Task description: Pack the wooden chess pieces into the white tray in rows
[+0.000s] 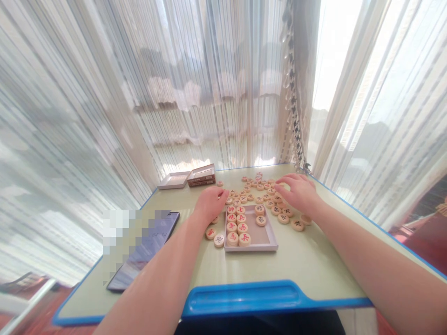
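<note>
A shallow box tray (263, 247) sits in the middle of the table. Two columns of xiangqi pieces with red characters (242, 228) fill its left side, and two pieces with black characters (260, 220) lie at its upper right. Loose xiangqi pieces (243, 198) are spread beyond the tray. My left hand (212, 203) is at the left end of these pieces, its fingers curled together; what they hold, if anything, is hidden. Over the right part of the spread, my right hand (299, 190) has its thumb and fingers apart, beside a cluster of pieces.
A tablet-like device with a dark screen (148, 249) lies at the left, partly pixelated. Behind it are an open box lid (174, 180) and stacked brown boxes (201, 176). The table has a blue rim with a moulded handle (244, 298). Sheer striped curtains (216, 93) hang beyond.
</note>
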